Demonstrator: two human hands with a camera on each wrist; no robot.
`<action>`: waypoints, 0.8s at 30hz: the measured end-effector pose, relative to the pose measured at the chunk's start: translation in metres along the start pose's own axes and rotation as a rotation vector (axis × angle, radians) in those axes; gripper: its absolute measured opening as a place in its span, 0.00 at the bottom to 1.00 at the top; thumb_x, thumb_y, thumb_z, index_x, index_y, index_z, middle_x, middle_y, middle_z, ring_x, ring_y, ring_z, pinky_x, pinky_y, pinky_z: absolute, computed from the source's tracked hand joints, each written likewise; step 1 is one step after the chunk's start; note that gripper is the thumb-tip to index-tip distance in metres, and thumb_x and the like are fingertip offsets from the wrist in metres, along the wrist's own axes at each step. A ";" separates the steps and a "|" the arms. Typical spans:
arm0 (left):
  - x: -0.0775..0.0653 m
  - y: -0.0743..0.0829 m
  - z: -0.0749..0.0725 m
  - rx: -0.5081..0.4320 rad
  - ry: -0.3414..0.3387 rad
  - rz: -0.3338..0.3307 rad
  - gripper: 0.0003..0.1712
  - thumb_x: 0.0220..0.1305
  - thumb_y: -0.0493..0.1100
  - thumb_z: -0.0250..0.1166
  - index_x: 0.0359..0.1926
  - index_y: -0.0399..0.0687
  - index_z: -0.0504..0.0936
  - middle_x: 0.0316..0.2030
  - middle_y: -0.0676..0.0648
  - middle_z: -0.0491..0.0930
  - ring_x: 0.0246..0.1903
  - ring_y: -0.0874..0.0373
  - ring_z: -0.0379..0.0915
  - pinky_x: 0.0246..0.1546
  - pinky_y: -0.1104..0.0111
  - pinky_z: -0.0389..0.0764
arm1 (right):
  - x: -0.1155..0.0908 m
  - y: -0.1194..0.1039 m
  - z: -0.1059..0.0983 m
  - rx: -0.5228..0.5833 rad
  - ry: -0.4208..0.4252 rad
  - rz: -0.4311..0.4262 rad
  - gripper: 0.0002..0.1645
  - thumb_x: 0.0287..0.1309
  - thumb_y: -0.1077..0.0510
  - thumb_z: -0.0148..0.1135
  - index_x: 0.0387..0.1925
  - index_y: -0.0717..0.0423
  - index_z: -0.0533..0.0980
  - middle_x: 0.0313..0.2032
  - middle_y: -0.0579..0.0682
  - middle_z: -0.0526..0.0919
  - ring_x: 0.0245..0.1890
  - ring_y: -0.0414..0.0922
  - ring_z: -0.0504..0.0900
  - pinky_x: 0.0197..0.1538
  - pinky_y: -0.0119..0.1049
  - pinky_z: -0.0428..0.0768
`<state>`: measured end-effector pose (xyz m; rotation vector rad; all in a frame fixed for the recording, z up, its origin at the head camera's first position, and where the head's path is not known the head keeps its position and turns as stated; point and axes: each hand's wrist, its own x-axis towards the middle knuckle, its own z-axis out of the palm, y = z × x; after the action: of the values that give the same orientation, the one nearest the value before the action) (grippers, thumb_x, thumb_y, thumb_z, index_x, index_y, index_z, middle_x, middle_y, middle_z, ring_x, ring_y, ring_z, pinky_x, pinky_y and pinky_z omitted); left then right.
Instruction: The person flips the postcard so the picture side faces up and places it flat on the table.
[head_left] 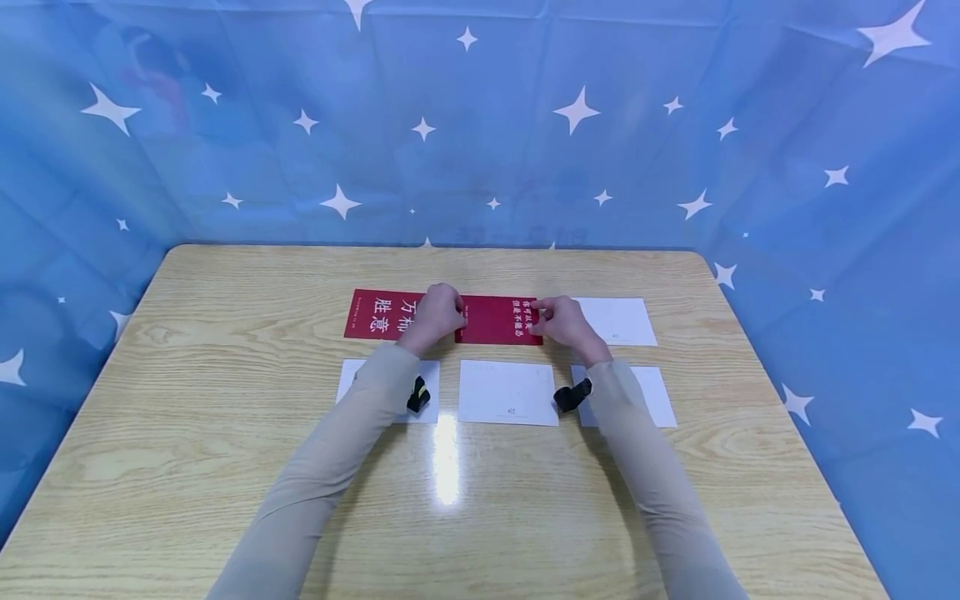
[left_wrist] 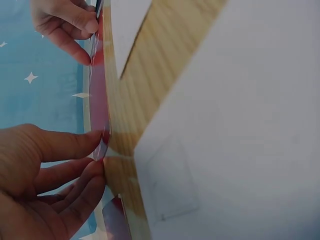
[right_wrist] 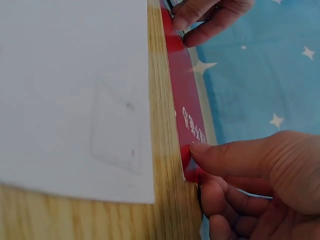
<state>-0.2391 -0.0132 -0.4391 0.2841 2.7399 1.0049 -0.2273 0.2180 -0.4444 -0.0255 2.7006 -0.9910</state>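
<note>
- A studio-like setting, screened off
- Creased blue backdrop sheet printed with white four-pointed stars (head_left: 495, 167), hanging on three sides
- Pale wood-grain table with rounded far corners (head_left: 187, 400)

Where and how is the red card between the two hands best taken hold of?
Probably by its two short edges, one hand coming from each side, as the left hand and the right hand pinch it. The red card is thin and wider than deep, so gripping its ends should support both sides and leaves its middle uncovered.
</note>
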 end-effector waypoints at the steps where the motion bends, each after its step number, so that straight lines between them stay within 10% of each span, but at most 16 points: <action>1: 0.000 0.000 0.000 0.003 -0.001 0.001 0.14 0.50 0.36 0.72 0.40 0.36 0.84 0.38 0.42 0.79 0.39 0.51 0.73 0.38 0.63 0.80 | 0.000 0.000 0.000 0.001 -0.001 0.006 0.29 0.55 0.65 0.64 0.60 0.63 0.70 0.35 0.57 0.77 0.33 0.48 0.73 0.28 0.32 0.70; 24: 0.021 0.030 0.022 -0.272 0.035 0.068 0.15 0.57 0.36 0.66 0.46 0.35 0.82 0.45 0.41 0.80 0.49 0.50 0.73 0.49 0.63 0.76 | -0.016 0.038 -0.048 0.245 0.141 -0.008 0.25 0.56 0.64 0.64 0.56 0.67 0.72 0.36 0.56 0.78 0.34 0.43 0.74 0.37 0.31 0.75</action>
<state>-0.2509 0.0277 -0.4385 0.3174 2.5952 1.3947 -0.2210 0.2790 -0.4296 0.0838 2.6821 -1.3659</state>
